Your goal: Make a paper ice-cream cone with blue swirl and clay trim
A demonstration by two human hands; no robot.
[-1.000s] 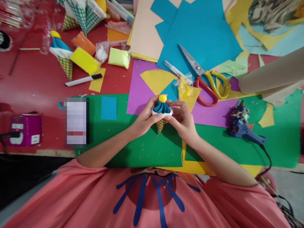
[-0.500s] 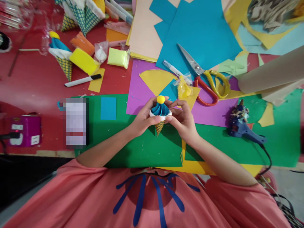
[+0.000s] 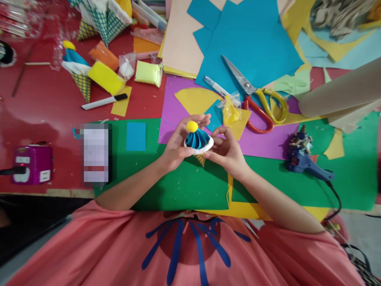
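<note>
Between my two hands is a small craft ice cream cone, with a yellow ball on top, blue ridged swirl, white rim and yellow checked cone below. It tilts with its ball toward the left. My left hand grips the rim from the left, thumb in front and fingers raised behind. My right hand pinches the rim's lower right side between thumb and fingers. The cone's tip points down over the green sheet. A loose yellow paper fan shape lies on the purple sheet beyond my hands.
Scissors lie open behind my right hand. A glue gun with a cord rests at the right, near a large paper roll. Another craft cone, clay packets and a marker lie at upper left.
The craft cone has tipped, its yellow ball moving left and slightly down, its white rim turning to the right. Both hands still hold it in about the same place.
</note>
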